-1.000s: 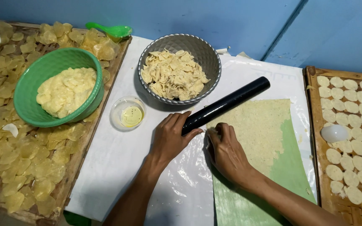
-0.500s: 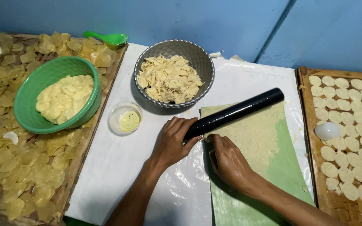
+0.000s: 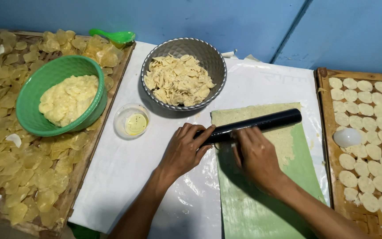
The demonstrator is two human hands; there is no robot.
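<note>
A black rolling pin (image 3: 266, 122) lies slanted across a green sheet (image 3: 297, 163) coated with thin yellowish dough. My left hand (image 3: 184, 150) grips the pin's left end, fingers curled over it. My right hand (image 3: 255, 155) presses on the pin just right of the left hand, over the dough. Both forearms reach in from the bottom edge. The sheet rests on a white plastic cover (image 3: 124, 172).
A green bowl of yellow dough (image 3: 63, 99) sits on a left tray of yellow chips (image 3: 18, 177). A grey metal bowl of dough scraps (image 3: 183, 79) and a small clear oil cup (image 3: 131, 121) stand behind. A right tray (image 3: 368, 141) holds round dough discs and a white lid (image 3: 346, 137).
Both hands have rolled the pin farther away along the sheet, toward the grey bowl; it now lies near the sheet's far edge.
</note>
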